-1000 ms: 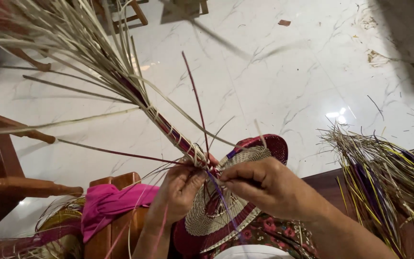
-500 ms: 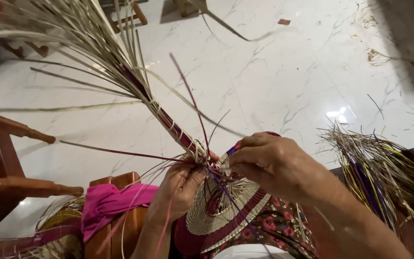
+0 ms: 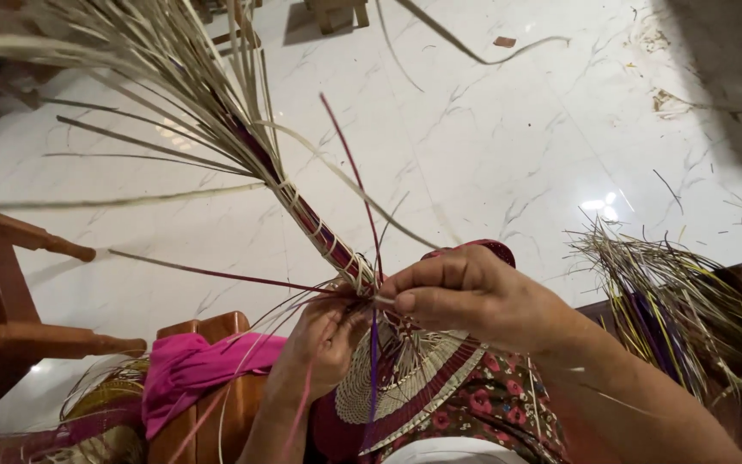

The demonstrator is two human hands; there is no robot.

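Note:
A round coiled woven piece (image 3: 405, 378) in straw and maroon bands rests on my lap. From its rim a bound bundle of straw strands (image 3: 319, 232) rises up and left, fanning out into loose ends. My left hand (image 3: 319, 344) grips the rim of the woven piece at the base of the bundle. My right hand (image 3: 465, 296) pinches a thin strand (image 3: 369, 301) at the same spot, fingertips touching the bundle's base. Maroon and purple strands stick out around both hands.
A heap of loose straw and purple strands (image 3: 672, 309) lies at my right. A pink cloth (image 3: 191, 369) sits on a wooden chair arm (image 3: 208, 331) at my left. Wooden furniture rails (image 3: 27, 241) stand at the far left. White marble floor (image 3: 517, 146) lies beyond.
My right hand has moved up and left over the woven piece to the bundle's base and pinched a strand. The bundle has swung slightly, and the woven piece is now more covered.

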